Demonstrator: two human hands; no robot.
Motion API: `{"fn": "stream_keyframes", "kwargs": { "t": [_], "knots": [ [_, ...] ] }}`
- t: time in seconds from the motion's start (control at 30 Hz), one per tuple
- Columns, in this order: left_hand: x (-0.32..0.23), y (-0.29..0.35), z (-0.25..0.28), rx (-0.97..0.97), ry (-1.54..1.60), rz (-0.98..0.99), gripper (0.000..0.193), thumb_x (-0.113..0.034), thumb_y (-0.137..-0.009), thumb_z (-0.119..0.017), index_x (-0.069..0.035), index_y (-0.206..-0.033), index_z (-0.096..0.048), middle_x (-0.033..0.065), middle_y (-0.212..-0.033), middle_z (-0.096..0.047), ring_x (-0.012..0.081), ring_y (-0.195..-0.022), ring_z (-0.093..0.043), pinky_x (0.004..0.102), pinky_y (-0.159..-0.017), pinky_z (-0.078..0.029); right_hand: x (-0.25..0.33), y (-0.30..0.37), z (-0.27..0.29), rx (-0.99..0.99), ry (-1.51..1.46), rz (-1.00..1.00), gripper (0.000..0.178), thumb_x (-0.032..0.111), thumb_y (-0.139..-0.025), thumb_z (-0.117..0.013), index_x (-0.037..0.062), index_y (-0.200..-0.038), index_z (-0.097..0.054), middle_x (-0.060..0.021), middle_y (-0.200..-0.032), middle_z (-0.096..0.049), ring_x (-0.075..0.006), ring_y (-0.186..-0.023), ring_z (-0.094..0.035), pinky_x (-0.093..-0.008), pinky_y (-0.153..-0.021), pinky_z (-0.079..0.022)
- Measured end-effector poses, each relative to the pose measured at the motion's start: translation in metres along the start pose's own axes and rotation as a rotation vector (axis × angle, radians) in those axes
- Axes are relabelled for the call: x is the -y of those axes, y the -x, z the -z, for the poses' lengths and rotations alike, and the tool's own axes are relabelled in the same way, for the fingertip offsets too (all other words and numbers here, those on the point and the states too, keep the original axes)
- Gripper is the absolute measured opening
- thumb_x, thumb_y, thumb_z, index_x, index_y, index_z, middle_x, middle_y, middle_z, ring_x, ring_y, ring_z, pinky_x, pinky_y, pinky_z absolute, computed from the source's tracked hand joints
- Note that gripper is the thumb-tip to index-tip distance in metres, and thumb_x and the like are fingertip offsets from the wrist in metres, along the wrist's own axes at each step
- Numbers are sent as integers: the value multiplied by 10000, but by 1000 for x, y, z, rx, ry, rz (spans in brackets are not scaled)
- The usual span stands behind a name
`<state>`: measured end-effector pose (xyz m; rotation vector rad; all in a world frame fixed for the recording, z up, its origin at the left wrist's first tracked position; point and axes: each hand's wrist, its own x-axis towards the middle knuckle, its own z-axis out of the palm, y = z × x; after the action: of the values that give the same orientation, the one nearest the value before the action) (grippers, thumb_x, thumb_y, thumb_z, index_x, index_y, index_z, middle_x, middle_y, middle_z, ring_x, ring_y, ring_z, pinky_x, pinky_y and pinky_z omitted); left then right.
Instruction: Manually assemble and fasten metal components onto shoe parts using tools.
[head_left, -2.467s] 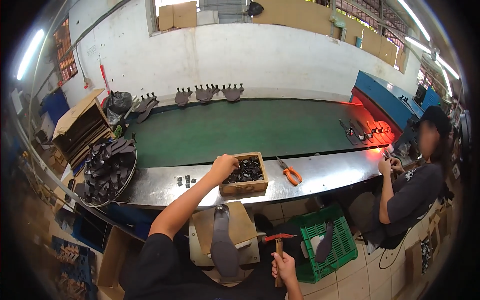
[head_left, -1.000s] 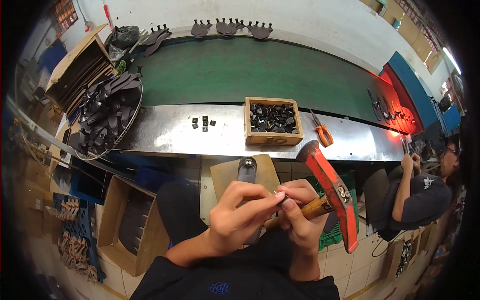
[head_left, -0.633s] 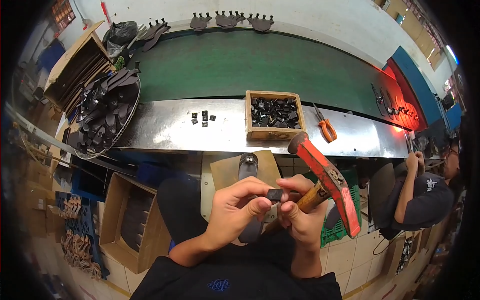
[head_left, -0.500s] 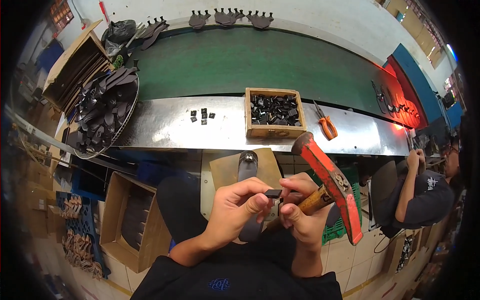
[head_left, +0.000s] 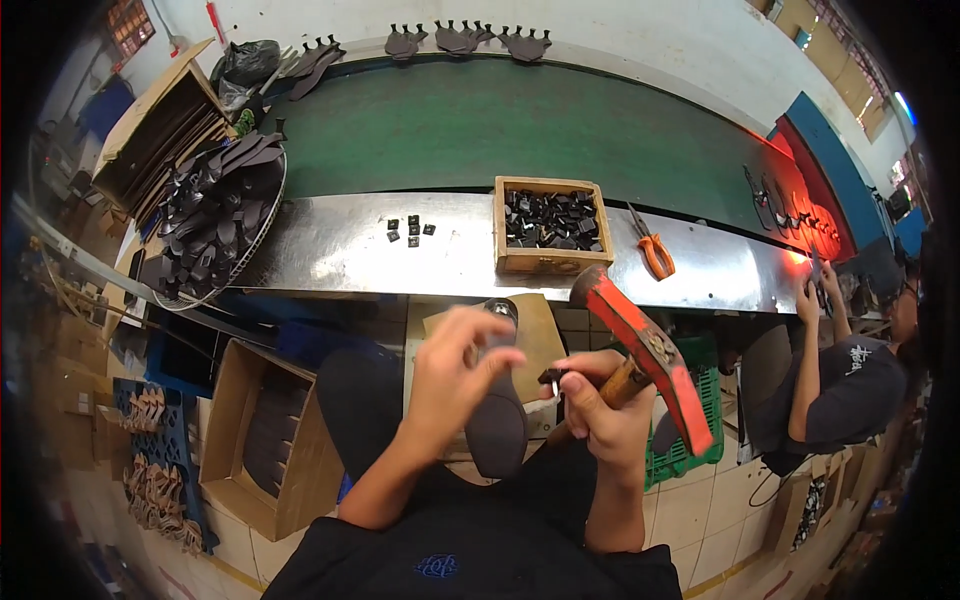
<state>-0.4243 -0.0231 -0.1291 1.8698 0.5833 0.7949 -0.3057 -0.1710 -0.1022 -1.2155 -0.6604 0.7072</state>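
My right hand (head_left: 605,405) is closed round the wooden handle of a hammer (head_left: 655,350) with a worn red head. Its thumb and forefinger also pinch a small black heel tip (head_left: 549,377), whose pale pin points down. To the left, my left hand (head_left: 455,370) is lifted away with thumb and fingers apart, slightly blurred, and nothing shows in it. Below and between the hands lies a dark shoe sole (head_left: 497,435). Its heel end (head_left: 503,308) points away from me, partly behind my left fingers, over a tan board (head_left: 540,345).
On the metal bench edge (head_left: 350,250) stand a wooden box (head_left: 545,266) of black heel tips, several loose heel tips (head_left: 413,230) and orange-handled pliers (head_left: 655,255). A basket of soles (head_left: 215,215) is at left. At right, a co-worker (head_left: 840,390) reaches toward the red-lit unit.
My left hand has let go of the heel tip and moved up and left. The heel tip is now in my right fingers alone, pin showing. The hammer head shifted slightly left and up.
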Motion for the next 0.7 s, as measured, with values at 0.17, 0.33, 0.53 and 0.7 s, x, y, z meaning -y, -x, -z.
{"fn": "stream_keyframes", "kwargs": {
  "t": [0.17, 0.33, 0.53, 0.7],
  "knots": [
    [85, -35, -16, 49, -125, -227, 474, -364, -841, -770, -100, -1215, -647, 123, -1181, -668, 314, -1115, -612, 386, -979, -397, -20, -26, 7, -43, 185, -74, 151, 38, -905, -716, -22, -1035, -669, -42, -710, -638, -44, -447, -478, -196, -398, -346],
    [95, -32, -18, 141, -254, -95, 279, -374, -821, -788, -164, -1001, -749, 1, -1049, -738, 170, -1020, -648, 451, -1056, -256, -48, -58, 19, 39, 276, -108, 273, 132, -833, -805, -5, -1049, -709, 35, -668, -626, -19, -531, -512, -200, -472, -356],
    [95, -10, -18, 87, -128, 39, 279, -302, -794, -821, -98, -969, -748, 22, -998, -746, 157, -1040, -658, 447, -1115, -272, -66, -79, 22, 205, 416, -69, 280, 138, -847, -788, -17, -1071, -727, -46, -752, -697, -68, -619, -588, -237, -580, -458],
    [102, -2, -17, 42, -130, 6, 296, -263, -766, -830, -67, -972, -748, 48, -1016, -749, 185, -1035, -671, 497, -1168, -248, -72, -83, 17, 323, 546, 85, 264, 110, -835, -788, -35, -1046, -724, -96, -825, -712, -129, -763, -650, -288, -721, -521]
  ]
}}
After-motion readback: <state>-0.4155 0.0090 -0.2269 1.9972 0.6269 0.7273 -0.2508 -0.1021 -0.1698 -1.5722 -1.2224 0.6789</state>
